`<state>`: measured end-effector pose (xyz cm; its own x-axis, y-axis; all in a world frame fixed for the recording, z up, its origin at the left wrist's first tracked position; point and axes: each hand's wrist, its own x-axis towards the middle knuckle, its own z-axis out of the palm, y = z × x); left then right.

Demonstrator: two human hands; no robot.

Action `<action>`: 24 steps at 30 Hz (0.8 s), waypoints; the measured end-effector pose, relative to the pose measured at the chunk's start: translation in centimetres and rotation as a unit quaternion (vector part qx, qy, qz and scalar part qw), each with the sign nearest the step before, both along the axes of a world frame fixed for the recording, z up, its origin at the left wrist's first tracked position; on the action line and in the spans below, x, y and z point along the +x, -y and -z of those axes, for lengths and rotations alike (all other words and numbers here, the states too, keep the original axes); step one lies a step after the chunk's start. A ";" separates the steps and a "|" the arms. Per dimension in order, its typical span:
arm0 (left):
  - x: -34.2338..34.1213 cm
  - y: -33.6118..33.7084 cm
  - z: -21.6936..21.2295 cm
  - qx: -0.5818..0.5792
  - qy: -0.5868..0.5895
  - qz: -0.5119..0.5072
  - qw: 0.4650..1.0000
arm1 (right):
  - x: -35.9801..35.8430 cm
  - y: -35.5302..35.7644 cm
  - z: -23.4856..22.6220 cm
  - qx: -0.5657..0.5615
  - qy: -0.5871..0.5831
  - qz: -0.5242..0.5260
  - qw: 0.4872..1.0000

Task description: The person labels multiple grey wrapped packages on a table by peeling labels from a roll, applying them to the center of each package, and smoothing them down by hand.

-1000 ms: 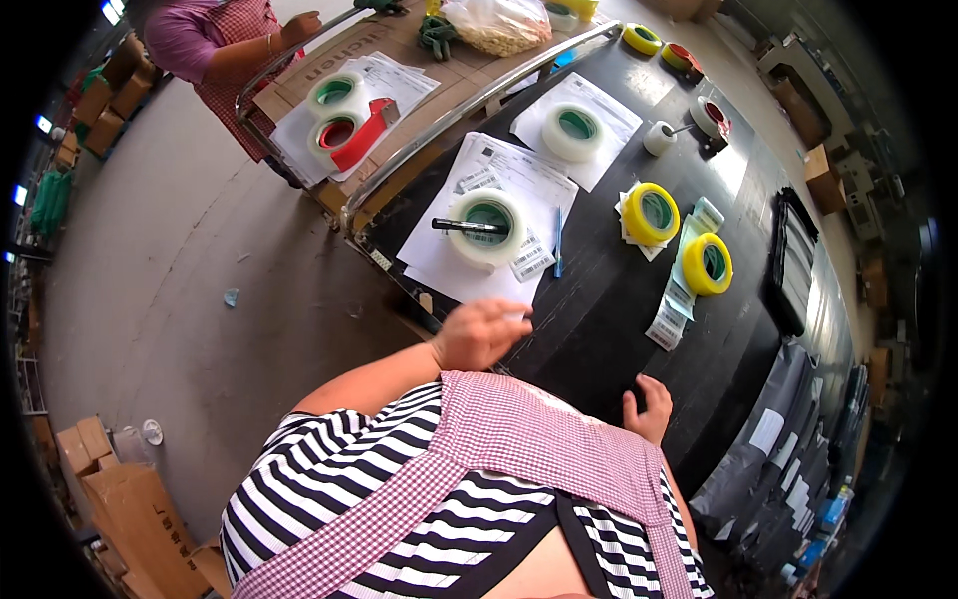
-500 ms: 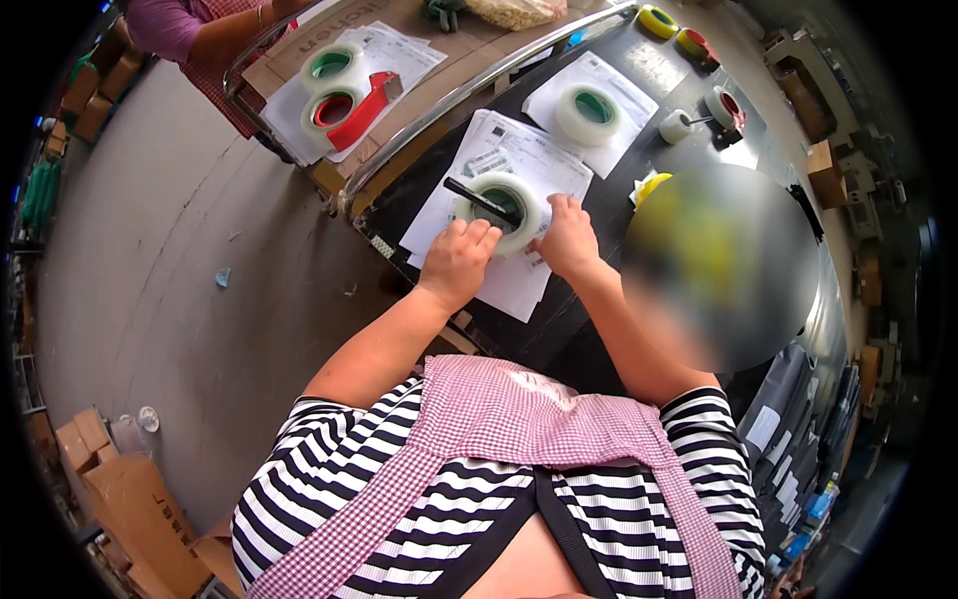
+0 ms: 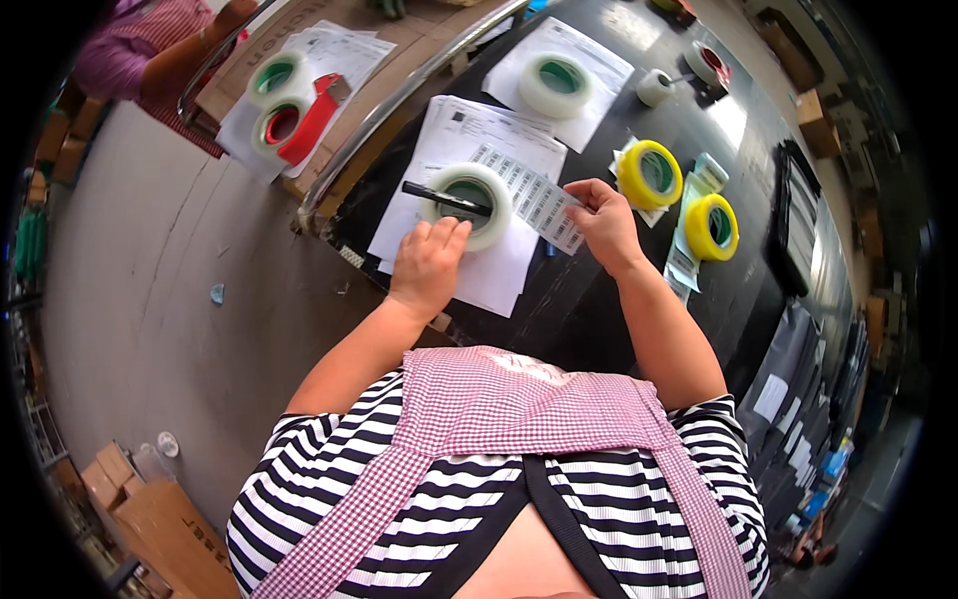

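While the right hand (image 3: 607, 225) pinches a white barcode label strip (image 3: 529, 197) between thumb and fingers, the left hand (image 3: 429, 265) sets bent fingers against a clear tape roll (image 3: 496, 215) with a green core. Directions are read from this roll, twelve being the top of the view.

Left hand: found at seven o'clock, touching the near rim; whether it grips or merely presses cannot be told. Right hand: found at three o'clock, grasp confirmed near the strip's closer end. Label strip: runs from just past twelve round to about four; whether its underside meets the sheets is not determinable.

Tape roll: lies flat on printed sheets (image 3: 489, 282) atop the black table (image 3: 574, 324). A black marker (image 3: 446, 198) crosses its opening, one end projecting between nine and ten.

Surroundings: a second clear roll (image 3: 552, 103), on further paper, at one o'clock; two yellow tape rolls (image 3: 629, 182) near each other at three; a small white bottle (image 3: 653, 90) at two; a red tape dispenser (image 3: 311, 135) on the adjoining cart (image 3: 419, 40) at ten; beyond it, a co-worker's arm (image 3: 175, 75).
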<state>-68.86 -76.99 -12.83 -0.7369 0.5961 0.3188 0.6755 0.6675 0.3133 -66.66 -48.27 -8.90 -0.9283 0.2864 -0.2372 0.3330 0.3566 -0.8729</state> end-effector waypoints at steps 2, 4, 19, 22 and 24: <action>-0.2 0.0 -0.1 -0.002 0.002 0.015 1.000 | 1.0 -0.6 -0.8 -0.036 -0.029 0.014 0.999; -0.2 -0.2 -0.4 -0.003 0.009 0.005 1.000 | 1.8 -1.4 -2.5 -0.076 -0.053 0.016 0.996; 0.8 -1.3 -4.5 0.088 0.102 0.041 0.990 | 7.2 -3.8 -11.6 -0.237 -0.196 -0.086 0.948; 0.5 -2.0 -7.3 0.179 0.197 0.098 0.959 | 7.1 -3.7 -12.0 -0.235 -0.177 -0.129 0.947; 0.5 -3.1 -9.7 0.233 0.256 0.128 0.929 | 6.9 -2.7 -12.5 -0.230 -0.159 -0.175 0.944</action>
<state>-68.34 -73.92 -3.15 -0.7158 0.6580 0.2339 0.4770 0.2161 0.8520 -59.81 -45.54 3.61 -0.9923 -0.1156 0.0448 -0.0400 -0.0441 -0.9982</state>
